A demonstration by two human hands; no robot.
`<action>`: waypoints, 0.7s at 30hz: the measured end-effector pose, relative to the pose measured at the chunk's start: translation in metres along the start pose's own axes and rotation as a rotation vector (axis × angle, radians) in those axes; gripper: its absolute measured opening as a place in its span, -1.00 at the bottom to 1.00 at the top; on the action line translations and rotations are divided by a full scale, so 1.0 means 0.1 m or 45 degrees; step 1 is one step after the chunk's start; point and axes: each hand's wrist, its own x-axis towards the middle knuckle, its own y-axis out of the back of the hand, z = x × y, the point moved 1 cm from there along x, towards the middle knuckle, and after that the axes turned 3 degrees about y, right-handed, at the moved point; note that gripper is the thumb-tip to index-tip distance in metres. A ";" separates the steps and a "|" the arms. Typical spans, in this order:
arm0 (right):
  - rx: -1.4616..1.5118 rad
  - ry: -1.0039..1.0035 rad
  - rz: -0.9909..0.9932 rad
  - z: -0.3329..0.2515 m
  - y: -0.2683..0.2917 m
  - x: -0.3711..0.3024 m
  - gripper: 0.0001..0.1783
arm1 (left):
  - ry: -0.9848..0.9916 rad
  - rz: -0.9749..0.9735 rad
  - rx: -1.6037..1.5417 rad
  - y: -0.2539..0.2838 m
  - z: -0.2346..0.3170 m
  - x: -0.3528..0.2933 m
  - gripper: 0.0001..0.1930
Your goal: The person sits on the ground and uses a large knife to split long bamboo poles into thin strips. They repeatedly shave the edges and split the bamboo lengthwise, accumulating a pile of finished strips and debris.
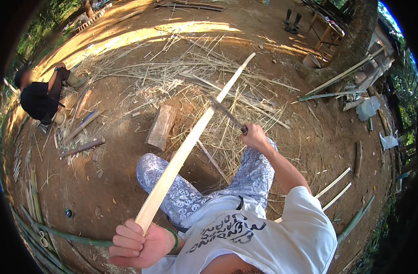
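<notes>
Currently one long, flat strip (186,148), pale cream, smooth-faced, looking narrower toward its far end. Writing: dark, uneven lettering (227,230) across the white shirt (293,228). Left grip (142,244) closed in a fist round the strip's near end; strip slants away rightward over the left thigh of the patterned trousers (184,201), far end above scattered shavings (140,75). Right grip (255,136) wrapped round the handle of a knife (228,114), blade crossing the strip well apart from left grip; contact cannot be told.
</notes>
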 end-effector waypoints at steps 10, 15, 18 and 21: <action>0.096 0.116 0.016 -0.09 -0.03 0.06 -0.85 | 0.000 -0.030 0.010 0.05 0.00 0.07 -0.47; -0.004 0.221 0.098 -0.02 0.09 0.15 -0.87 | -0.015 0.032 -0.023 0.20 0.02 0.07 -0.45; -0.102 0.465 0.000 -0.34 0.18 0.01 -0.91 | -0.038 -0.032 0.004 0.23 0.07 0.08 -0.45; -0.202 0.201 -0.066 -0.01 0.37 0.33 -0.87 | 0.049 -0.172 -0.072 0.28 0.01 0.08 -0.45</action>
